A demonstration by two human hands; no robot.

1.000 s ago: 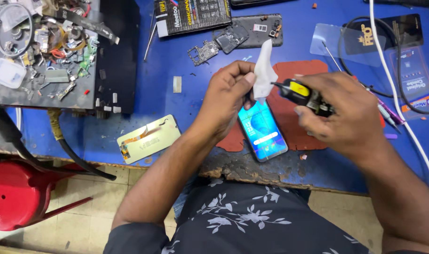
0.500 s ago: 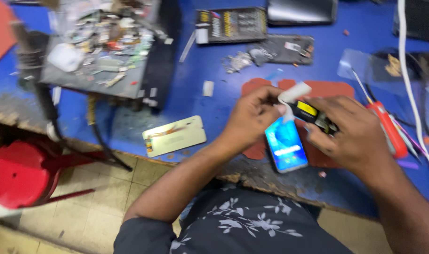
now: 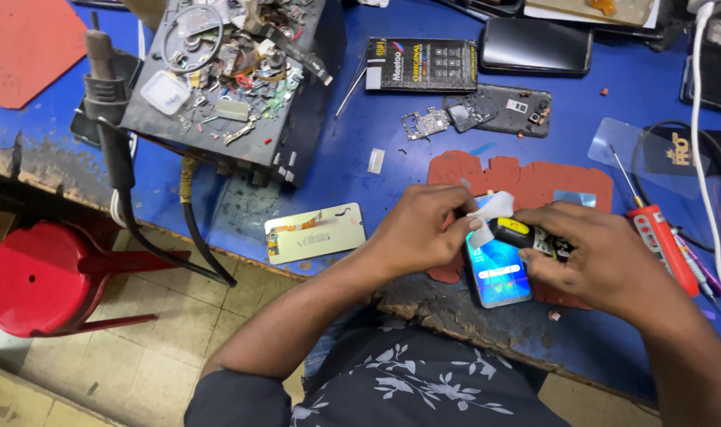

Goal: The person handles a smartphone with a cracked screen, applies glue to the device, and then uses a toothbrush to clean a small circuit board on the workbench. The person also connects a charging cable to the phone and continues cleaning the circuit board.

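Head view, left hand: the left hand (image 3: pixel 420 233) sits over the top of the smartphone (image 3: pixel 499 273), fingers curled together and pinching a small white cloth (image 3: pixel 487 213) between thumb and fingertips
Head view, right hand: the right hand (image 3: pixel 605 257) is closed around a black and yellow tool (image 3: pixel 526 235), whose yellow end points toward the cloth; the fingers wrap it tightly, pressed together
Phone: lit, blue screen facing up, lying on the red mat (image 3: pixel 526 178) near the worn front edge of the blue workbench (image 3: pixel 392 134); its upper end is hidden under the cloth and the fingertips of both hands, its lower end lies bare between the two wrists
Cloth against tool: the cloth touches or just meets the tool's tip; which of the two, I cannot tell
Beside the right hand: a red-handled screwdriver (image 3: pixel 661 241) lies just to its right on the bench
Left of the hands: a detached display panel (image 3: pixel 314 232) lies flat, back side up, near the bench edge
Farther back: a dark box piled with small parts (image 3: pixel 234 71), an opened phone body with loose boards (image 3: pixel 487 111), a black packet (image 3: pixel 421 65)
Floor: a red stool (image 3: pixel 36 277) stands below the bench at the left
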